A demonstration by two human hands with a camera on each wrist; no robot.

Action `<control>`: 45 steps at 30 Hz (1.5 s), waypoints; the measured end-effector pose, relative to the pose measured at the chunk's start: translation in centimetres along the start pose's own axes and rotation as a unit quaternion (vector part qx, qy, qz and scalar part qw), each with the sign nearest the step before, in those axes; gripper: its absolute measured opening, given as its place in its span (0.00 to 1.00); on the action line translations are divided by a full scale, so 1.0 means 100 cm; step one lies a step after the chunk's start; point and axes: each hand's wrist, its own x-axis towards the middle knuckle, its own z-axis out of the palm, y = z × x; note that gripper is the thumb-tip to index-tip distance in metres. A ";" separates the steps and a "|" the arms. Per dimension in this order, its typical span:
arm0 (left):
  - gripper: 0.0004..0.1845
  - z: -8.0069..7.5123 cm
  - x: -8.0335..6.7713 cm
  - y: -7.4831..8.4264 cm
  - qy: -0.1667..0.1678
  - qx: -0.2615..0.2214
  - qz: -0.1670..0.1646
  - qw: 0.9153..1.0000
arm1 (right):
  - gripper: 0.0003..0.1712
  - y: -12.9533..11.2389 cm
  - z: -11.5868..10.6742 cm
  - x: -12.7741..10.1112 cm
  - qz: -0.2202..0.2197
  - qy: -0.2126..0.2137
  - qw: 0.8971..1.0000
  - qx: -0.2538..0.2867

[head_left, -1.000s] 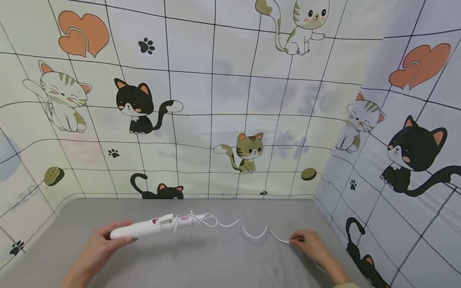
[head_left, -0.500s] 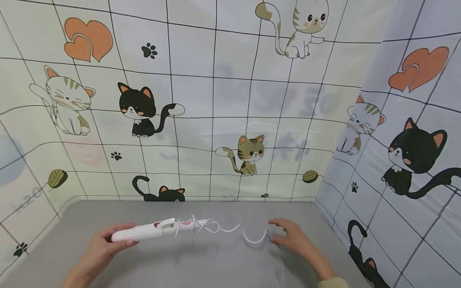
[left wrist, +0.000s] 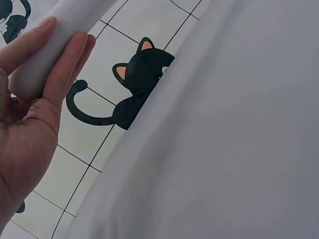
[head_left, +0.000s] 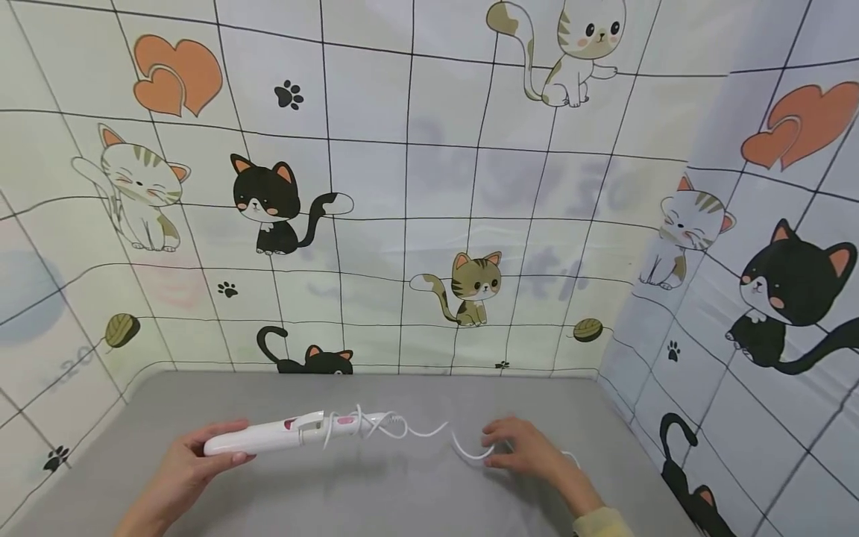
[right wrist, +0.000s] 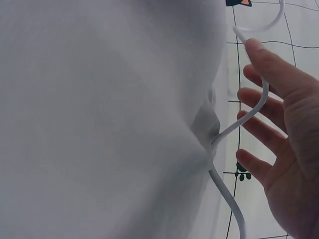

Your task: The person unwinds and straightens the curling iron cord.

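Observation:
A white curling iron (head_left: 268, 437) with pink and red marks is held up over the grey surface, tilted slightly. My left hand (head_left: 188, 466) grips its rounded end between thumb and fingers. The white cord (head_left: 429, 432) is looped around the handle and runs in waves to the right. My right hand (head_left: 530, 451) is at the cord's slack part, thumb and fingers apart around it. In the right wrist view the cord (right wrist: 234, 128) passes between the thumb (right wrist: 271, 64) and loosely bent fingers, then drops along the cloth. The cord's far end is hidden.
A grey cloth-covered table (head_left: 376, 492) lies below both hands. Behind and to the right hangs a white curtain (head_left: 369, 179) with black grid lines, printed cats, hearts and paw prints. It meets the table's back and right edges.
My right hand has let go of the cord farther right and moved left along it, its fingers spreading and then coming around the slack. The left hand and curling iron stay nearly still.

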 end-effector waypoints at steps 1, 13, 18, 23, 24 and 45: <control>0.23 0.000 0.000 0.000 0.002 0.000 -0.002 1.000 | 0.13 0.000 0.000 -0.001 0.006 -0.003 1.000 0.011; 0.24 0.003 -0.001 -0.002 -0.001 -0.012 0.006 1.000 | 0.05 -0.010 -0.010 -0.010 0.095 -0.012 0.993 0.069; 0.25 0.000 -0.003 -0.007 -0.014 -0.045 0.022 0.999 | 0.05 -0.005 -0.015 -0.022 0.169 -0.018 0.982 0.084; 0.24 -0.002 -0.003 -0.009 -0.017 -0.067 0.018 0.997 | 0.06 0.002 -0.021 -0.040 0.247 -0.008 0.967 0.066; 0.25 -0.002 -0.003 -0.009 -0.017 -0.070 0.018 0.997 | 0.06 0.003 -0.023 -0.043 0.261 -0.004 0.963 0.061; 0.25 0.007 0.006 -0.009 -0.021 -0.065 0.028 0.997 | 0.07 -0.004 -0.040 -0.047 0.299 -0.001 0.953 0.042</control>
